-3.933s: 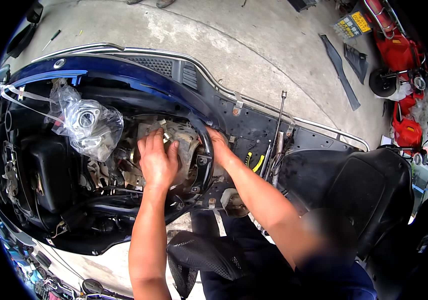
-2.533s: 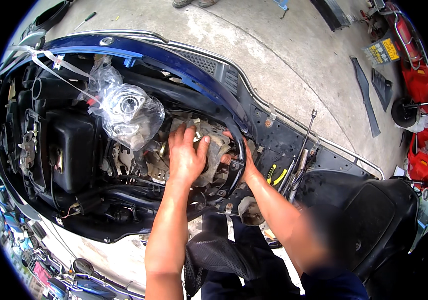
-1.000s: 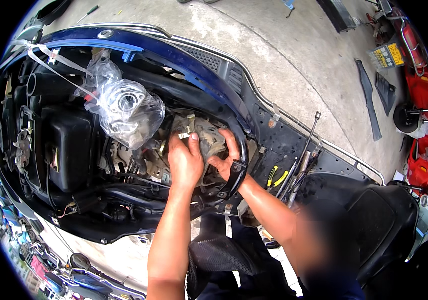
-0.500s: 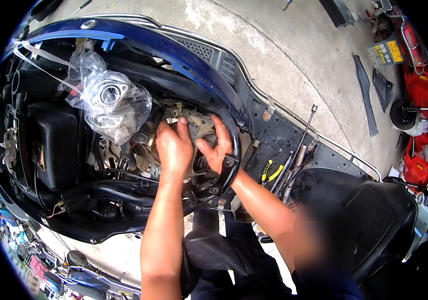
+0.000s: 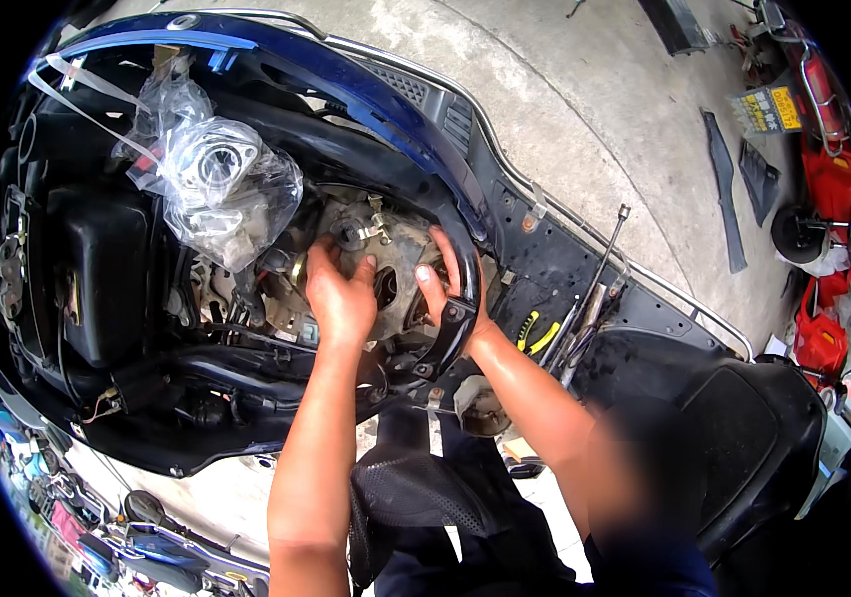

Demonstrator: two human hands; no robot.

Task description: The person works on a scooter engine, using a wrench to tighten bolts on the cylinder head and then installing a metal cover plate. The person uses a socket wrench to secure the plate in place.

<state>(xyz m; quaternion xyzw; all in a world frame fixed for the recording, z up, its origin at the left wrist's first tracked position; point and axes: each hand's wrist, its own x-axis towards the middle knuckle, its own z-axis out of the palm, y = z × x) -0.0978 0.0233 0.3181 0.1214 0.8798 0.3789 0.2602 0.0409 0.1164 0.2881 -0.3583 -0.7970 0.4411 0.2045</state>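
Inside the open frame of a scooter, a dirty grey metal engine cover (image 5: pixel 401 261) with a dark round hole lies between my two hands. My left hand (image 5: pixel 341 300) grips its left side, thumb on top and fingers curled over the far edge. At the opposite side, my right hand (image 5: pixel 452 284) reaches around the black curved frame tube (image 5: pixel 472 261) and holds the cover's right edge; part of that hand is hidden by the tube. A clear plastic bag (image 5: pixel 231 204) with a metal cylinder part inside rests on the frame just left of the cover.
Yellow-handled pliers (image 5: pixel 543 333) and several long tools (image 5: pixel 595 308) lie on the black footboard. The scooter's blue body panel (image 5: pixel 366 90) curves along the far side. Black plastic strips (image 5: pixel 724 189) lie on the concrete floor, near a red vehicle (image 5: pixel 834 189).
Both hands have shifted slightly, the right one further around the tube. The cover's top face now shows more fully between them. The bag has stayed about where it was.
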